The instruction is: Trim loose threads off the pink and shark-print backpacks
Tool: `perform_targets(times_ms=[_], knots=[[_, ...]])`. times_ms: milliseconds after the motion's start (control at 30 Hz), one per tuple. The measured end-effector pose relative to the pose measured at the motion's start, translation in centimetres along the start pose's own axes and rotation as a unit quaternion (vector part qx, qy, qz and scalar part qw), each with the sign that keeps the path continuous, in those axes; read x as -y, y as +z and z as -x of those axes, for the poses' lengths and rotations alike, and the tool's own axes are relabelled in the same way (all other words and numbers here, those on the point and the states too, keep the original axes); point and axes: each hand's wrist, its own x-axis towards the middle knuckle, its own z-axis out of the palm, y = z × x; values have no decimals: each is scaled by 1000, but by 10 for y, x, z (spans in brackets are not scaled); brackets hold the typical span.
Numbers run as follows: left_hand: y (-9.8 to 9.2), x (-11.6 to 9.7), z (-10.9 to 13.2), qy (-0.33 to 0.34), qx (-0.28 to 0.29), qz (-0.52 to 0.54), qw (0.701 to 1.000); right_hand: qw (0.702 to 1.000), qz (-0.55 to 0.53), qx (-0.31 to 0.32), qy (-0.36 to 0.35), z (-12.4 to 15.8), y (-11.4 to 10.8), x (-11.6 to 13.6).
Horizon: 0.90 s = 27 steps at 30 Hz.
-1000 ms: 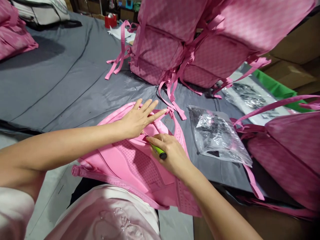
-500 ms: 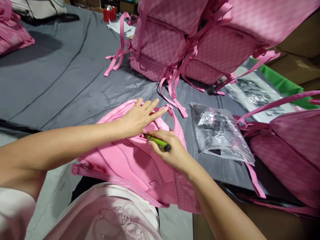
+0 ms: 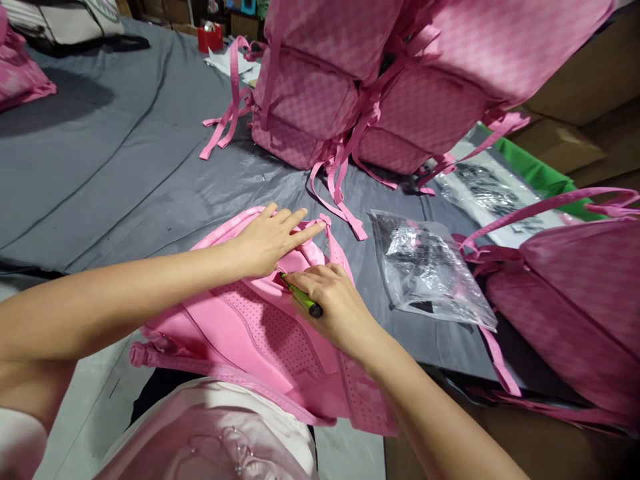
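Observation:
A pink backpack (image 3: 260,320) with dotted mesh back panels lies at the table's front edge, against my body. My left hand (image 3: 273,240) rests flat on its upper part, fingers stretched out. Close beside it, my right hand (image 3: 330,300) is closed round a slim green tool with a black end (image 3: 306,300). Its front tip meets the pink fabric just below my left palm. I cannot tell whether the tool is a marker or a cutter, as the fingers hide part of it.
Pink checkered backpacks (image 3: 305,87) with dangling straps stand at the back. Another pink backpack (image 3: 575,293) is on the right, beside a clear plastic bag (image 3: 430,267). Dark grey cloth covers the table (image 3: 110,180). A red tape dispenser (image 3: 210,37) sits at the far side.
The green tool has tilted more steeply, and my right fingers now cover more of it. My left hand stays on the backpack. The whole view has shifted slightly.

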Motion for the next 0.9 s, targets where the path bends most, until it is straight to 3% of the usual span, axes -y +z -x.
perform_targets(times_ms=[167,467,667,900], knots=[[0,-1,-1,-6,3,-9,1000,999,-12,48,4,-4,-9,1],[4,1,0,-6,-17,1,1000,998,31,29,56,-7,2,7],[4,0,0,-21,-15,-2,1000,993,-3,-60,102,-3,18,13],[5,1,-2,-12,-14,2,1000,985,-26,-109,133,-7,25,22]])
